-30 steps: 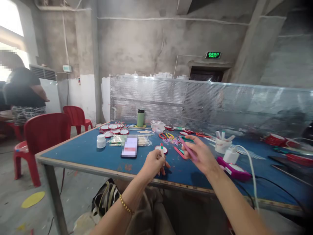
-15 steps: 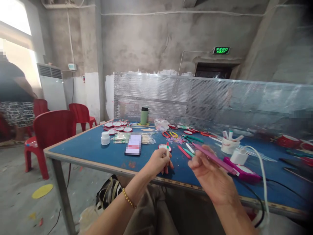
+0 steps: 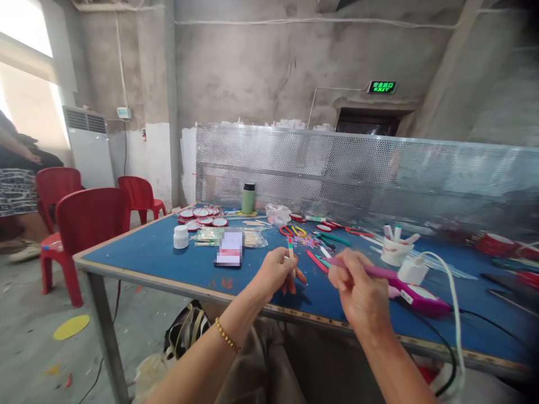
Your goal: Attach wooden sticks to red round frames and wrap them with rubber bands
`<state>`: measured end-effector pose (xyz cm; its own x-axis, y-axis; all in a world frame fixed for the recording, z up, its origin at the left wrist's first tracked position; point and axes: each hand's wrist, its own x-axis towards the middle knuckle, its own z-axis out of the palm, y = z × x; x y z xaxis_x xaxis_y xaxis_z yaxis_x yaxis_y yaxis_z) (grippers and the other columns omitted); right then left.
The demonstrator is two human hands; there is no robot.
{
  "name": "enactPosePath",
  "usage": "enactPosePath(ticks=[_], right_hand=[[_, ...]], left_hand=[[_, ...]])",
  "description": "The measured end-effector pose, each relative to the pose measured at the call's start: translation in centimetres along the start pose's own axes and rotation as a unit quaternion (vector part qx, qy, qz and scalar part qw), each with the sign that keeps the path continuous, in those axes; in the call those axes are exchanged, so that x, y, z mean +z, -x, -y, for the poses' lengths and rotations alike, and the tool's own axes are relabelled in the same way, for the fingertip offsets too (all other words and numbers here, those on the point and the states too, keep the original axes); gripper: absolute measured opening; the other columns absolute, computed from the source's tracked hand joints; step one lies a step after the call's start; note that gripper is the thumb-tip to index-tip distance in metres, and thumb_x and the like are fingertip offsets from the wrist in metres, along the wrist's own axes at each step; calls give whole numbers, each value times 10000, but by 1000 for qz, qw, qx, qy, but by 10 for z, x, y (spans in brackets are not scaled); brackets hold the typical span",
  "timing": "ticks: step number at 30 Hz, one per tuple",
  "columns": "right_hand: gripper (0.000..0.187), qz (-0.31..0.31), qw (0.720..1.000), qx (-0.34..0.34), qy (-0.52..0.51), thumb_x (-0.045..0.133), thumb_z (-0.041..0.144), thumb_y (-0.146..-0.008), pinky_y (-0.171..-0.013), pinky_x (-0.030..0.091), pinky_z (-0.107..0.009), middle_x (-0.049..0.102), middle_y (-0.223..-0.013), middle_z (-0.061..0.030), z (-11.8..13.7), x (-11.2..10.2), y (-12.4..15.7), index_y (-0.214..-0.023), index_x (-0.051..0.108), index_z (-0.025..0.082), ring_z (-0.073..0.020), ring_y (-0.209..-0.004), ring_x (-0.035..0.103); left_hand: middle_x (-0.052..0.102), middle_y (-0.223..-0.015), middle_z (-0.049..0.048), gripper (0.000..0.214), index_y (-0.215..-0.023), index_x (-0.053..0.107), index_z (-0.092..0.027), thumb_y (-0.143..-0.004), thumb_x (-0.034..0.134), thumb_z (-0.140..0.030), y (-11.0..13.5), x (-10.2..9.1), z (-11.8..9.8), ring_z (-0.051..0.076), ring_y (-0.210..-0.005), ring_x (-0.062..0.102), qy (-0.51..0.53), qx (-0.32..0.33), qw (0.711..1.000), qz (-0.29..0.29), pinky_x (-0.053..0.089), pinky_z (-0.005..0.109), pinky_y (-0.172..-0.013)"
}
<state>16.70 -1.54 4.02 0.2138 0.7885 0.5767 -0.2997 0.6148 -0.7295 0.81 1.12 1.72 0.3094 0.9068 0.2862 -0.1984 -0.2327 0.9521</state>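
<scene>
My left hand (image 3: 280, 272) is closed, pinching a slim white stick (image 3: 290, 249) with green and red bands at its upper end, held upright over the table's front edge. To its right my right hand (image 3: 362, 286) is closed around a mauve pen-shaped tool (image 3: 381, 271), its tip pointing left. The hands are apart. Just beyond them lie a pink pen-like stick (image 3: 316, 261), a teal one partly hidden by the right hand, and a white one (image 3: 325, 252). A purple device (image 3: 423, 302) with a cable rests right of my right hand.
On the blue table (image 3: 147, 255) are a phone (image 3: 229, 249), white jar (image 3: 181, 237), green bottle (image 3: 248, 199), several red-rimmed discs (image 3: 202, 213), scissors and pliers (image 3: 334, 239). A white pot (image 3: 396, 251) holds pens. Behind stands a perforated metal screen (image 3: 261, 163). Red chairs (image 3: 95, 216) and a person are left.
My right hand has turned and closed around the mauve tool, which now lies flatter. My left hand has shifted slightly right, hiding the disc beside it. The person at left has moved.
</scene>
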Motion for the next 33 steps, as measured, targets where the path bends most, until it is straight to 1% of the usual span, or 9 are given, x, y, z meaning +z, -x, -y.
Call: enactPosePath(ticks=[2, 5, 8, 11, 15, 20, 24, 29, 33], right_hand=[[167, -3, 1000, -3, 21, 708, 336, -842, -378, 283, -201, 415, -478, 82, -2, 5, -2, -784, 677, 182, -54, -378, 388], [157, 11, 999, -4, 50, 690, 340, -837, -393, 349, -210, 503, -484, 62, -4, 11, -4, -865, 692, 185, -81, -395, 462], [166, 15, 997, -8, 79, 696, 341, -825, -448, 431, -233, 623, -581, 25, -8, 12, -5, -883, 693, 186, -102, -443, 539], [202, 23, 993, -9, 118, 705, 356, -822, -528, 495, -264, 691, -673, -5, -12, 13, -5, -923, 700, 182, -130, -515, 608], [202, 46, 979, -22, 199, 690, 373, -827, -626, 544, -303, 710, -662, -10, -14, 22, -3, -905, 710, 188, -174, -601, 669], [127, 60, 952, -84, 287, 651, 330, -820, -668, 544, -307, 728, -699, -14, -16, 34, -1, -833, 710, 218, -196, -678, 694], [128, 40, 955, -88, 281, 636, 331, -823, -682, 535, -326, 716, -667, -7, -26, 29, 0, -780, 689, 223, -195, -642, 681], [170, -2, 973, -66, 221, 655, 338, -805, -584, 489, -292, 668, -608, 12, -39, 19, 0, -713, 658, 195, -162, -536, 624], [209, -1, 976, -56, 209, 654, 315, -810, -531, 463, -264, 625, -566, 31, -43, 18, -1, -645, 618, 191, -134, -484, 584]], left_hand=[[700, -630, 43, 175, -841, 467, -173, -827, 531, -335, -2, 3, 6, 76, -322, 506, -5, -12, 1000, -16, 280, 142, -303], [691, -605, 40, 108, -777, 454, -181, -818, 497, -271, -3, 5, 15, 75, -307, 486, -7, -16, 999, -40, 277, 148, -292], [680, -590, 15, 35, -794, 436, -195, -804, 464, -213, -1, 5, 16, 84, -308, 492, -8, -2, 999, -51, 284, 151, -288], [660, -562, -12, 62, -803, 411, -206, -775, 445, -163, 1, 6, 15, 89, -306, 493, -10, 4, 998, -60, 288, 149, -287], [663, -563, -6, 74, -806, 418, -203, -761, 449, -154, 2, 6, 15, 95, -319, 513, -16, 2, 999, -46, 299, 149, -291], [667, -576, -4, 80, -814, 412, -205, -791, 488, -218, 1, 3, 20, 103, -357, 554, -14, 12, 1000, -18, 329, 149, -315], [674, -606, 14, 144, -780, 419, -198, -813, 517, -297, 2, 2, 20, 98, -377, 562, -23, 17, 1000, 1, 350, 155, -335], [675, -611, 19, 161, -799, 444, -189, -796, 537, -320, 4, 2, 19, 103, -396, 574, -13, 19, 1000, 11, 344, 154, -348], [680, -625, 24, 205, -823, 434, -191, -807, 546, -362, 4, 2, 19, 109, -396, 576, -8, 26, 1000, 11, 340, 158, -345]])
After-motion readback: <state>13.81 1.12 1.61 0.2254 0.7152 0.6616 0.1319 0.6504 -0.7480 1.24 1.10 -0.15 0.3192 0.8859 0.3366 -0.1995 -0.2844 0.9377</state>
